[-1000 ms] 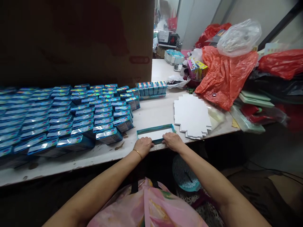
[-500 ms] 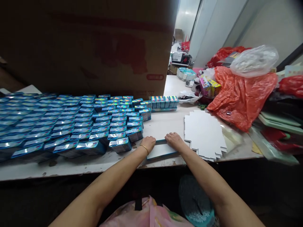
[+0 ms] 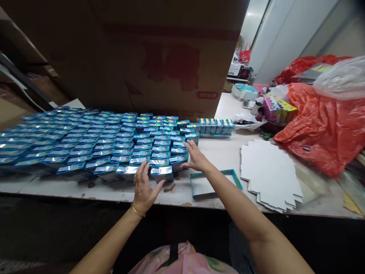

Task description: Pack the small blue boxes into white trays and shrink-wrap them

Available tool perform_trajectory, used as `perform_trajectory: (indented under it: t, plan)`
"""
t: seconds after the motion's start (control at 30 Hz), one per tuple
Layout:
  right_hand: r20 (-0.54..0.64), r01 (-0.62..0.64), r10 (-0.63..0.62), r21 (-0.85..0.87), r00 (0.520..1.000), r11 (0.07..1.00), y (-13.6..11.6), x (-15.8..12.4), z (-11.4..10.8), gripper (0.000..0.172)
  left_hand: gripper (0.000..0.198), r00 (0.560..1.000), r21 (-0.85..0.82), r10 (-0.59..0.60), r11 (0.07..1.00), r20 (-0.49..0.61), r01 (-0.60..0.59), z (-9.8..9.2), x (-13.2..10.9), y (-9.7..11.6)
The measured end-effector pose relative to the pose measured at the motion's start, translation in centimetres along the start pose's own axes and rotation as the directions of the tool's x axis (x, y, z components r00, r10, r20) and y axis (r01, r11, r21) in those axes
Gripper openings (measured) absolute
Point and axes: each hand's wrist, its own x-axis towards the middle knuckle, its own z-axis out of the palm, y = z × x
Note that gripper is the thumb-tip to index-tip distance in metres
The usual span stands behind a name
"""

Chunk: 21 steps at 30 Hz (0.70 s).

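My left hand (image 3: 144, 188) is open, thumb spread from the fingers, at the front left of a small blue box (image 3: 162, 173) at the near end of a row. My right hand (image 3: 196, 158) is also open, its fingers beside the right side of the rightmost row, near another blue box (image 3: 178, 158). Whether the fingertips touch the boxes I cannot tell. Between my right forearm and the table edge lies a shallow blue-rimmed cardboard tray (image 3: 199, 185) with a white inside, partly covered by the forearm.
Many blue boxes (image 3: 97, 142) stand in rows on the left. A filled tray of small boxes (image 3: 216, 126) sits behind. Flat white cardboard blanks (image 3: 269, 171) are stacked right, before red plastic bags (image 3: 322, 129). A big brown carton (image 3: 159, 57) rises at the back.
Both hands have let go of the blue-rimmed tray and moved left to the boxes, opening. The tray stays on the table. The view has turned left.
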Motion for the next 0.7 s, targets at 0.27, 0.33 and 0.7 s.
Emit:
perform_trajectory:
  t: [0.27, 0.33, 0.7]
  plan:
    - [0.099, -0.004, 0.034, -0.29, 0.994, 0.957, -1.8, 2.0, 2.6, 0.095, 0.061, 0.996, -0.074, -0.006, 0.997, 0.085, 0.013, 0.2, -1.2, -0.7]
    - [0.07, 0.002, 0.023, -0.329, 0.997, 0.944, -2.5, 1.7, 2.4, 0.095, 0.059, 0.995, -0.091, -0.001, 0.996, 0.1, 0.01, 0.4, -1.7, -1.1]
    - [0.287, 0.069, 0.07, -0.449, 0.955, 0.891, -2.7, 5.3, 0.5, 0.108, 0.034, 0.817, -0.3, 0.375, 0.918, 0.438, -0.26, 2.5, -2.5, 3.4]
